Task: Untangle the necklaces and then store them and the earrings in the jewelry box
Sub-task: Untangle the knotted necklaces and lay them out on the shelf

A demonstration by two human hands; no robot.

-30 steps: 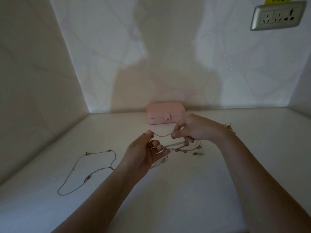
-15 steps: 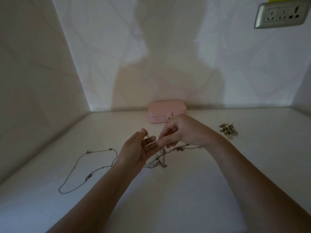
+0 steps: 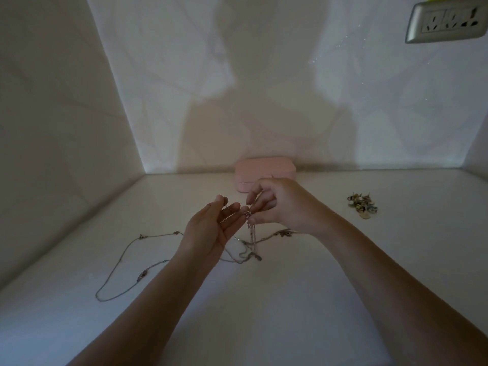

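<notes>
Hands are close tog mid-frame: left hand (image 3: 211,228) palm-up pinching a bit of chain, right hand (image 3: 280,204) curled, pinching the knot of the tangled necklaces (image 3: 250,241). These hang straight down to the table (image 3: 290,299), w/ strands trailing left-right. Another necklace (image 3: 124,262) lies lower left, a long loop running diagonally up-right. The pink jewelry box (image 3: 264,167) sits shut, long side across, just behind the hands; earrings (image 3: 363,204) are piled center right.
</notes>
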